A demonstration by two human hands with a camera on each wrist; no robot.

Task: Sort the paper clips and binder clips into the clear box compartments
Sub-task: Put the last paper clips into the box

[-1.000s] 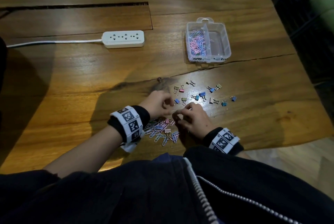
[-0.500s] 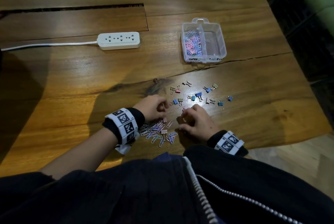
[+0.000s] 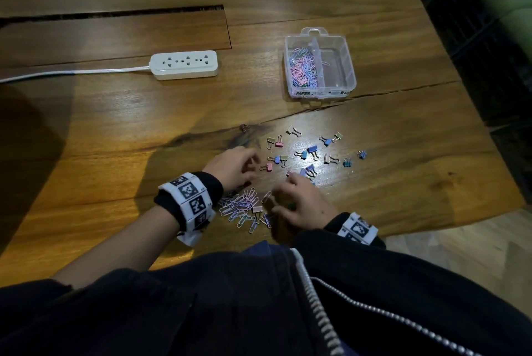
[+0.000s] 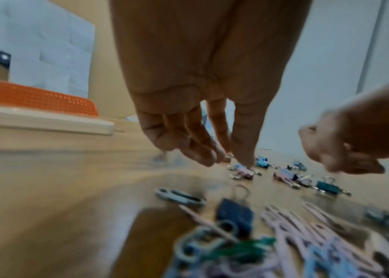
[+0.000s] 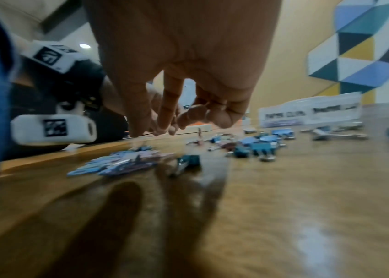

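Observation:
The clear box [image 3: 347, 68] stands at the back right; its left compartment is full of pastel paper clips [image 3: 302, 71] and its right one is nearly bare. Several binder clips [image 3: 312, 151] lie scattered in front of it. A pile of paper clips [image 3: 240, 206] with a few binder clips mixed in lies between my wrists. My left hand [image 3: 252, 165] hovers with fingers hanging down, the tips just above a pink binder clip [image 4: 244, 173]. My right hand [image 3: 280, 186] is over the pile's right edge, thumb and forefinger pointing down, nothing visible in them [image 5: 155, 129].
A white power strip [image 3: 184, 65] with its cord lies at the back left of the wooden table [image 3: 115, 131]. A crack runs across the wood in front of the box. The table's right edge falls off to the floor. An orange basket [image 4: 34, 97] shows behind the strip.
My hands, close together a second ago, have drawn apart: the left slid left, the right pulled back toward me over the paper clip pile.

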